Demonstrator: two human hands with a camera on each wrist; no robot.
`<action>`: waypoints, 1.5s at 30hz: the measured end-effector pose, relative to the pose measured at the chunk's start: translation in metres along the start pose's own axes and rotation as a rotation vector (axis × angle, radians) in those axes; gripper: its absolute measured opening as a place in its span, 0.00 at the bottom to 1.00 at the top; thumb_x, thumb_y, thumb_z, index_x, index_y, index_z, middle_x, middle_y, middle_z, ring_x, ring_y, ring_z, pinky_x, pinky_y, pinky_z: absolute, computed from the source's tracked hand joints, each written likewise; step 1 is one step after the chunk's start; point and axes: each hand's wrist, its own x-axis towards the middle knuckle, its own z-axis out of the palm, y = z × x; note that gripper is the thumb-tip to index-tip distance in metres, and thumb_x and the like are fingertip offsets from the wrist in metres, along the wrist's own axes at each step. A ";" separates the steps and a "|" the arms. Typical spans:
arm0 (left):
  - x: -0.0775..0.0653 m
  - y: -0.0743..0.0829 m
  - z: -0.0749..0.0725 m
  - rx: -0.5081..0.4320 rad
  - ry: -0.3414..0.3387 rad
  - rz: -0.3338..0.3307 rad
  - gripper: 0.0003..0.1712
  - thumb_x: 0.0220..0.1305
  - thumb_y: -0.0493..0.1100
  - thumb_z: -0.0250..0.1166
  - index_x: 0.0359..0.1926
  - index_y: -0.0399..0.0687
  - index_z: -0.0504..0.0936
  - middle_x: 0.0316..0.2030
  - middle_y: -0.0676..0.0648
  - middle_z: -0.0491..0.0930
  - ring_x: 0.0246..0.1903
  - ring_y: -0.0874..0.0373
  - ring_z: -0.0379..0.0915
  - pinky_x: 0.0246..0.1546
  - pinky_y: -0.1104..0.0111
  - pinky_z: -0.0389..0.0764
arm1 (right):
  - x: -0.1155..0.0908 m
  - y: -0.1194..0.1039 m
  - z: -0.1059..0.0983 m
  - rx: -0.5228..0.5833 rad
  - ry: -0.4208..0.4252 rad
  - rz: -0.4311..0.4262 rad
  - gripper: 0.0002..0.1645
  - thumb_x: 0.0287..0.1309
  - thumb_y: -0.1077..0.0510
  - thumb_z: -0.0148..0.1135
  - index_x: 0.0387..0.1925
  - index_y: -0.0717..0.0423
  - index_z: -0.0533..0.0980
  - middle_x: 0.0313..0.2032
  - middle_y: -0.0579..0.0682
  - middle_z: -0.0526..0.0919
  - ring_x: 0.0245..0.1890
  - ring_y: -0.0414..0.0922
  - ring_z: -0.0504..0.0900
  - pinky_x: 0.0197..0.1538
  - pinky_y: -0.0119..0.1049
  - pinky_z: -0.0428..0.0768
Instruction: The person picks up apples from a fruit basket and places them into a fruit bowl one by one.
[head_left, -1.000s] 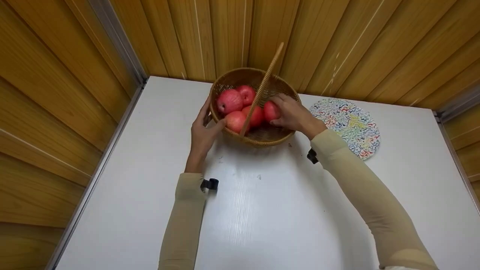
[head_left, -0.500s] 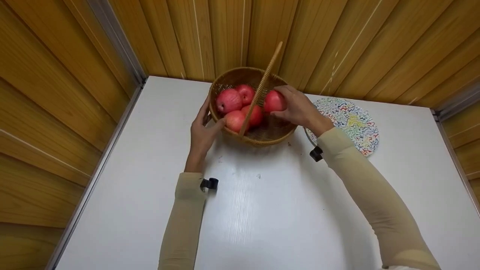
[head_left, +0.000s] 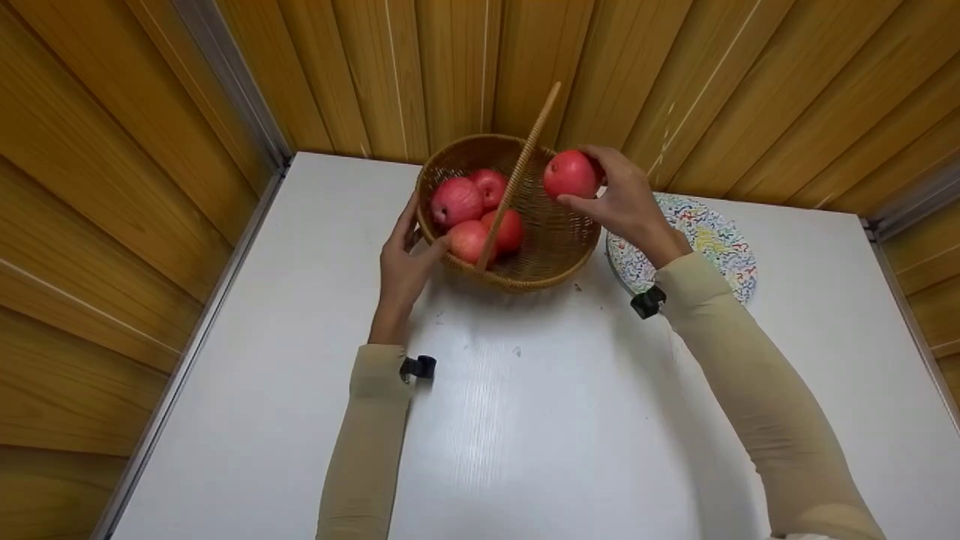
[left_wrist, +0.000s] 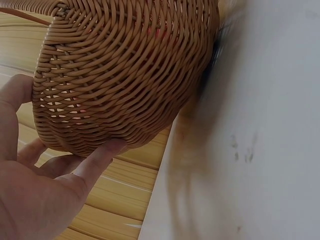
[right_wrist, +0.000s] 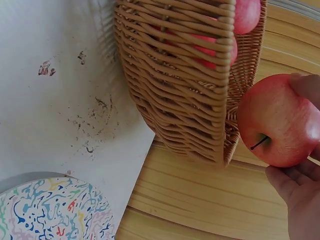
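Right grip (head_left: 628, 199) grasps apple (head_left: 570, 175) above right side of basket (head_left: 525, 284); left grip (head_left: 406, 270) clasps left rim, four apples (head_left: 457, 202) inside.

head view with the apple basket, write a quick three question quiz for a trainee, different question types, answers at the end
1. Multiple choice: what does the right hand hold? a) the basket handle, b) a red apple, c) the round patterned board
2. True or false: the left hand is touching the basket.
3. Count: leaving out the held one, how many apples inside the basket can be seen in the head view?

Key:
1. b
2. True
3. Four
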 end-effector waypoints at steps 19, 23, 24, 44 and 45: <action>0.000 -0.001 -0.001 -0.004 0.003 0.018 0.47 0.67 0.47 0.76 0.82 0.65 0.65 0.77 0.53 0.66 0.72 0.50 0.66 0.70 0.50 0.72 | -0.010 0.018 -0.035 0.130 0.230 0.112 0.47 0.56 0.53 0.83 0.72 0.63 0.72 0.66 0.57 0.78 0.66 0.50 0.77 0.68 0.38 0.77; -0.001 -0.001 -0.001 0.004 0.004 0.010 0.46 0.66 0.50 0.76 0.82 0.66 0.66 0.77 0.54 0.66 0.72 0.50 0.66 0.69 0.49 0.73 | -0.014 0.024 -0.041 0.169 0.258 0.161 0.47 0.57 0.53 0.82 0.73 0.60 0.71 0.68 0.57 0.76 0.67 0.51 0.76 0.69 0.39 0.75; -0.001 -0.001 -0.001 0.006 0.006 0.005 0.46 0.66 0.50 0.76 0.82 0.66 0.66 0.77 0.54 0.66 0.72 0.50 0.66 0.69 0.49 0.73 | -0.015 0.026 -0.043 0.176 0.266 0.173 0.47 0.57 0.53 0.82 0.74 0.59 0.70 0.68 0.56 0.76 0.67 0.51 0.76 0.69 0.39 0.75; -0.003 -0.002 -0.002 0.006 0.004 0.011 0.47 0.66 0.50 0.76 0.82 0.66 0.65 0.77 0.56 0.66 0.73 0.51 0.66 0.69 0.51 0.73 | -0.033 0.066 -0.073 0.334 0.471 0.363 0.48 0.61 0.49 0.79 0.76 0.55 0.67 0.72 0.54 0.72 0.72 0.47 0.72 0.73 0.35 0.69; -0.003 -0.002 -0.002 0.005 0.005 0.011 0.47 0.66 0.50 0.76 0.82 0.67 0.65 0.77 0.56 0.66 0.73 0.51 0.66 0.69 0.52 0.74 | -0.034 0.067 -0.074 0.339 0.480 0.372 0.48 0.61 0.49 0.79 0.76 0.54 0.66 0.73 0.54 0.72 0.72 0.47 0.71 0.73 0.35 0.69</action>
